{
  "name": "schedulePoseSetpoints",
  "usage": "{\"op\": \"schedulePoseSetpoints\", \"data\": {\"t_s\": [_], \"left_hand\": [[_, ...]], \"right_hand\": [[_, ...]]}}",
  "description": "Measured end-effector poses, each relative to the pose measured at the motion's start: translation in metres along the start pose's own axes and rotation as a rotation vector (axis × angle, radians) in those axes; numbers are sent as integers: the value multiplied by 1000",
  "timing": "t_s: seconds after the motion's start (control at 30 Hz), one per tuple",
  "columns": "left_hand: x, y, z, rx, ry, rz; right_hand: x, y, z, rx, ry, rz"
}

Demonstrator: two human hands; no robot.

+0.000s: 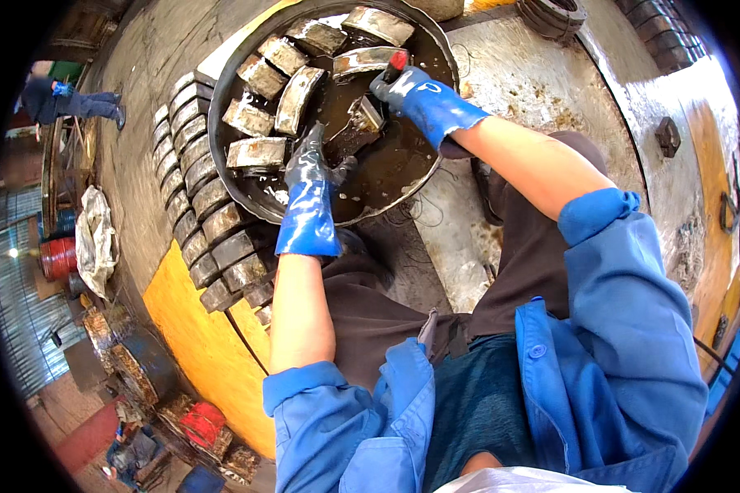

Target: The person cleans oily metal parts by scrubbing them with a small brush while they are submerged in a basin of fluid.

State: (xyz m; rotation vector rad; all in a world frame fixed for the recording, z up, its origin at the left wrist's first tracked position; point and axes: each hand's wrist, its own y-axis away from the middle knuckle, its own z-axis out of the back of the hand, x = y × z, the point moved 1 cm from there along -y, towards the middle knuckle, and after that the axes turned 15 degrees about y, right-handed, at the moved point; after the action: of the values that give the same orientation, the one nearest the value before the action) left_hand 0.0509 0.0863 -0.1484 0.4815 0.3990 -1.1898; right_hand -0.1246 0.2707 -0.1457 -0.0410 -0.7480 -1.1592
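Observation:
A wide round metal pan (215, 135) holds dark oily liquid and several curved metal blocks (299, 100). My right hand (411, 92), in a blue glove smeared dark, is closed round a brush with a red handle (398, 61). Its head (368, 113) points down at a dark metal block (349, 140) in the pan. On the left side of that block, my left hand (311, 168), gloved the same way, grips it between thumb and fingers. Liquid and my glove hide part of the block.
Rows of dark curved blocks (197, 177) stand stacked left of the pan. Ring-shaped metal parts (552, 16) lie at the far right, and a hexagonal metal piece (668, 137) rests on the right. Another person (74, 103) is at the far left, near a red drum (57, 259).

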Motion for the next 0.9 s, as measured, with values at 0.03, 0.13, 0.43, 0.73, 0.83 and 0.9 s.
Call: {"op": "schedulePoseSetpoints", "data": {"t_s": [0.03,0.13,0.43,0.73,0.83,0.9], "left_hand": [[-8,0,-3,11,-18,-17],[-21,-6,-19,67,-116,-50],[-61,-73,-50,324,-421,18],[-105,-104,-71,636,-807,164],[-99,-102,-71,489,-512,193],[-66,-96,-69,349,-302,290]], "right_hand": [[1,-5,-4,25,-56,-67],[-14,-15,-10,21,117,211],[-20,-4,30,-377,619,860],[-11,6,86,-303,647,787],[-11,15,98,-224,349,565],[-4,13,96,-210,288,548]]}}
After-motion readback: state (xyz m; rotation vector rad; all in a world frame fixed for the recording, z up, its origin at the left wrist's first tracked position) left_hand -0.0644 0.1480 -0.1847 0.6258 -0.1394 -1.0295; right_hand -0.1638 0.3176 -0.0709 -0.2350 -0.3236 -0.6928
